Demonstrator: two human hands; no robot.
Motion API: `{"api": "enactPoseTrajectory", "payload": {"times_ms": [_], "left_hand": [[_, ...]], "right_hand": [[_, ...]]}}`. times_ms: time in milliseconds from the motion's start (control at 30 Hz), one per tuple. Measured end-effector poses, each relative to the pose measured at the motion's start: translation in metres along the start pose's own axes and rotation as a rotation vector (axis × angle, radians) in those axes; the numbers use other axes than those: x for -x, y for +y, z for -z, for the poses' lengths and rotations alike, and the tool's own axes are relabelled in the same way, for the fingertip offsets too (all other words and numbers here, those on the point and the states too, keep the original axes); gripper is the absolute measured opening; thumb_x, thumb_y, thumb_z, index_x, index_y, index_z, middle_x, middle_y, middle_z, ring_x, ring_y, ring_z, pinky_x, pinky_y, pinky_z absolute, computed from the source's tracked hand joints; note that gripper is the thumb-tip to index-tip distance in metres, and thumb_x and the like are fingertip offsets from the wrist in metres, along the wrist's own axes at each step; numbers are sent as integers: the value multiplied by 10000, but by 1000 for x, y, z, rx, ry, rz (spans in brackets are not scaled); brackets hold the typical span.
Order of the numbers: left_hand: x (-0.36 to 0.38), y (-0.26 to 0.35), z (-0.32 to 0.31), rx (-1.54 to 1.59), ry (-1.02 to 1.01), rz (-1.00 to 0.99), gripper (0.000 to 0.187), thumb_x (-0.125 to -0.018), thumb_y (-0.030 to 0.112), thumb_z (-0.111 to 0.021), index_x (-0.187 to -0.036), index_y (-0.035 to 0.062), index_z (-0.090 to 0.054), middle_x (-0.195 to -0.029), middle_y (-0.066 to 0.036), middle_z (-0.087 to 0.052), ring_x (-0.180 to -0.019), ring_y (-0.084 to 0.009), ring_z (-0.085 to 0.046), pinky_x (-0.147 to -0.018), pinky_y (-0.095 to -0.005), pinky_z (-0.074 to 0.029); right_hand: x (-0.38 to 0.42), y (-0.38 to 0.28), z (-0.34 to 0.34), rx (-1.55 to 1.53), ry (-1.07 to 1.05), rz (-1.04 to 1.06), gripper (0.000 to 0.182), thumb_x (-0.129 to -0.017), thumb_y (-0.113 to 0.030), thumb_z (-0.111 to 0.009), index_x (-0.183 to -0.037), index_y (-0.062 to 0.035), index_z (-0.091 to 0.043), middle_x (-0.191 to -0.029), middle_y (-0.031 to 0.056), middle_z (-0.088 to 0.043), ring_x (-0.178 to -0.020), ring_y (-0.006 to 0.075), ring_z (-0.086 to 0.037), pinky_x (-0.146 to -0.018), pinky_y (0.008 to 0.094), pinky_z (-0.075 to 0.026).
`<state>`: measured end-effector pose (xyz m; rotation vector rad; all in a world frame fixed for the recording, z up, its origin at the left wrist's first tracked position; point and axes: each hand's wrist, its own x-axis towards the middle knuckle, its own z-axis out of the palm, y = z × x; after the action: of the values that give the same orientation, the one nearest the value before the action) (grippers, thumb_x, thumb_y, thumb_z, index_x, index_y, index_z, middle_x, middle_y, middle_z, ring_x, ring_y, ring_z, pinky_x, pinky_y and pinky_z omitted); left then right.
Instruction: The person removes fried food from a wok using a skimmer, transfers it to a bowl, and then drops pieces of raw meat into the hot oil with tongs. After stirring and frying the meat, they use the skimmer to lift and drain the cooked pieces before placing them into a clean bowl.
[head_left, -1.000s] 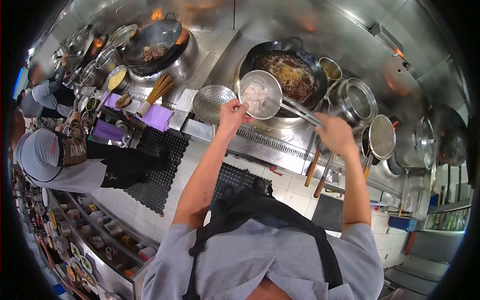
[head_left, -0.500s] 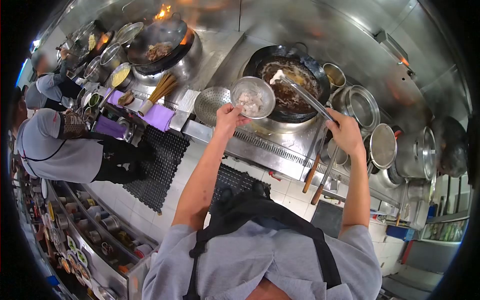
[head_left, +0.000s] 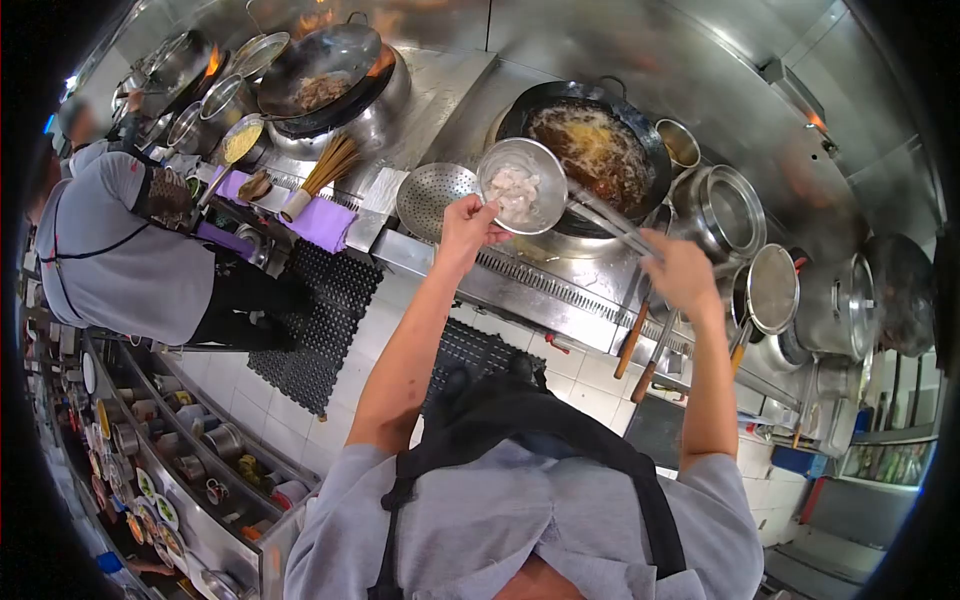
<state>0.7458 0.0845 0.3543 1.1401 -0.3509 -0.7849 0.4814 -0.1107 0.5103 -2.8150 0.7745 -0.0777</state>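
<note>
My left hand [head_left: 468, 232] grips the rim of a metal bowl [head_left: 548, 165], held in front of a wok. Pale, wet pieces of raw meat or fish [head_left: 515, 192] lie in the bowl. My right hand [head_left: 682, 275], slightly blurred, is closed round a pair of metal tongs [head_left: 612, 222]. The far ends of the tongs pass close by the bowl's right side, and their tips are hard to make out. Behind the bowl, the black wok [head_left: 652, 165] holds bubbling brown oil with yellowish foam [head_left: 590, 140]. A perforated strainer [head_left: 425, 200] rests left of the bowl.
At the left, another wok [head_left: 345, 55] with browned meat sits over flames. A bamboo brush [head_left: 325, 180] lies on a purple cloth [head_left: 325, 228]. A co-worker [head_left: 130, 250] stands to the left. Metal pots [head_left: 735, 210] and a round sieve [head_left: 773, 288] are on the right.
The tongs have drawn back from over the oil toward the bowl; the white piece at their tips is no longer seen there. The oil now foams more. The co-worker has shifted slightly.
</note>
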Motion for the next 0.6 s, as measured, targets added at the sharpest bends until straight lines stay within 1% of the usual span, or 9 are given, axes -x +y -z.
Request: {"api": "enactPoseTrajectory", "payload": {"times_ms": [33,100,167,300,367,433,467,567,600], "left_hand": [[-1,3,-2,-42,-10,18,187,-963,127,-605,-948,-59,-586,-932,-158,-674,-744,-228,-716,-637,-333,-628],[-2,10,-5,-125,-30,48,188,-964,128,-603,-948,-59,-585,-933,-152,-673,-738,-215,-715,-622,-321,-627],[-5,6,-8,-40,-1,35,184,-964,127,-601,-953,-56,-577,-938,-154,-675,-738,-226,-716,-626,-325,-626],[-10,6,-2,83,2,55,170,-964,121,-596,-963,-46,-559,-944,-162,-677,-749,-258,-721,-642,-343,-628],[-11,6,-2,90,7,55,163,-963,116,-595,-966,-41,-554,-945,-168,-678,-759,-279,-724,-656,-359,-631],[-12,5,0,100,28,63,157,-963,111,-593,-968,-40,-551,-945,-175,-678,-766,-295,-726,-663,-370,-632],[-11,4,1,108,45,69,154,-962,109,-593,-969,-40,-551,-946,-179,-678,-768,-301,-726,-663,-372,-633],[-12,-3,6,126,79,78,170,-965,104,-582,-953,-65,-566,-935,-195,-676,-745,-315,-725,-650,-374,-635],[-14,-7,8,131,89,78,181,-966,103,-577,-945,-77,-573,-930,-201,-676,-732,-320,-724,-644,-374,-637]], "right_hand": [[2,-20,-3,47,-31,42,408,-866,-210,-654,-1256,-89,-643,-1077,214,-690,-1021,385,-649,-891,480,-501],[2,-32,-5,113,-61,89,389,-878,-204,-645,-1250,-92,-642,-1072,201,-693,-1005,380,-653,-877,485,-501],[-2,-35,-7,145,-62,99,369,-888,-196,-634,-1243,-97,-643,-1072,188,-694,-994,376,-654,-865,488,-500],[11,-34,20,33,28,27,394,-891,-167,-615,-1278,-96,-628,-1093,185,-689,-1000,380,-649,-875,482,-498],[13,-33,32,-26,67,-20,396,-879,-144,-628,-1270,-83,-635,-1080,202,-688,-989,397,-649,-871,472,-498],[12,-21,42,-124,101,-68,393,-873,-137,-637,-1261,-73,-640,-1068,212,-687,-980,409,-646,-865,464,-498],[10,-7,37,-123,181,-48,377,-867,-94,-654,-1240,-43,-650,-954,236,-693,-811,338,-683,-775,368,-507],[-5,29,30,-283,89,-170,363,-865,-133,-643,-1221,-65,-668,-995,245,-691,-942,378,-680,-845,416,-501],[-13,54,15,-257,95,-124,370,-849,-143,-655,-1201,-32,-670,-990,257,-691,-913,349,-691,-833,394,-503]]}}
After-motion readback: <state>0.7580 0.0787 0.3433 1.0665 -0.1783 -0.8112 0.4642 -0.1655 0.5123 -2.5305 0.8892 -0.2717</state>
